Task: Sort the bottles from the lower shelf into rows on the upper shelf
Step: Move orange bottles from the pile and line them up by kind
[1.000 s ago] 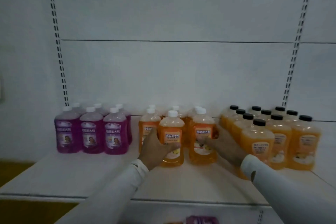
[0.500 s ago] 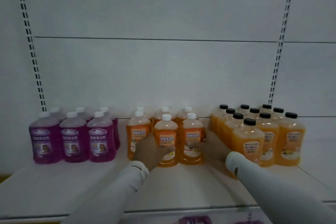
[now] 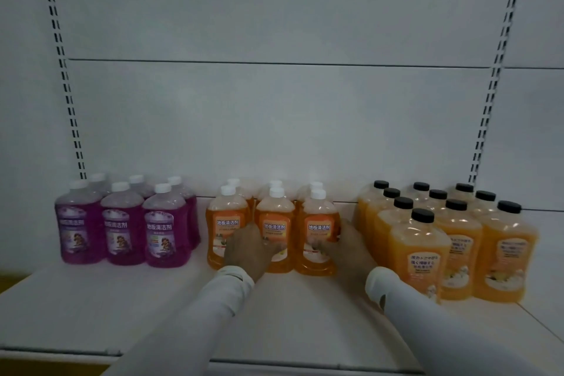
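White metal shelving with slotted uprights forms the backdrop; the white upper shelf (image 3: 91,308) carries three sorted groups. At left stand the purple-liquid plastic bottles with white caps (image 3: 122,223), in rows running front to back. At centre stand the orange-liquid plastic bottles with white caps (image 3: 227,223), upright. My left hand (image 3: 248,249) lies against the lower front of the middle front bottle (image 3: 274,232), fingers curled onto it. My right hand (image 3: 348,249) touches the right flank of the right front bottle (image 3: 317,235); whether it grips, I cannot tell. Both bottles stand directly ahead of my palms, long axes vertical. Just to the right stand the orange-liquid bottles with black caps (image 3: 457,238). Judgement: alignment of the front row is in progress.
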Motion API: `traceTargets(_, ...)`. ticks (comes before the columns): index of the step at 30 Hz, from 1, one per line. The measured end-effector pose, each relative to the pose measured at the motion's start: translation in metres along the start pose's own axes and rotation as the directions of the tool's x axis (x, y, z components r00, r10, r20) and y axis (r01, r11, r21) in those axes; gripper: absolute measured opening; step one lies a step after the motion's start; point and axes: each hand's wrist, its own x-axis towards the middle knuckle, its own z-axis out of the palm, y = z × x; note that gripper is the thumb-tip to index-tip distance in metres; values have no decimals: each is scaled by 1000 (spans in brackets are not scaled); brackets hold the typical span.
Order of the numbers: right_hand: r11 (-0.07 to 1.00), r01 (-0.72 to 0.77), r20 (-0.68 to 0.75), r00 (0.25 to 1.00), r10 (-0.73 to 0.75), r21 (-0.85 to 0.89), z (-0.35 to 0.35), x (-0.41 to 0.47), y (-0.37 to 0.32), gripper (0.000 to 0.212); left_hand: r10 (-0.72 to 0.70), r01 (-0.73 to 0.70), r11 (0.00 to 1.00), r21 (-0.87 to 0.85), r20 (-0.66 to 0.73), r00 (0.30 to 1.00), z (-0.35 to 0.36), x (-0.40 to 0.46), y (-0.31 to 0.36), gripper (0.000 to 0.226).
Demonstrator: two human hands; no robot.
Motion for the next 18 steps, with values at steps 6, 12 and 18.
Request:
traceTargets(6, 999, -2, 15, 1000, 3, -37, 2, -3, -3, 62, -7, 6, 999, 41, 27, 1000, -2, -6, 0, 49)
traceTargets(12, 984, 68, 68, 996, -57, -164, -7, -18, -15, 61, 95, -121, 982, 144, 173, 980, -15, -22, -5, 45)
traceTargets(18, 837, 143, 203, 978, -39, -528, -26, -79, -51, 49, 200, -327, 890, 319, 372, 906, -53, -54, 7, 48)
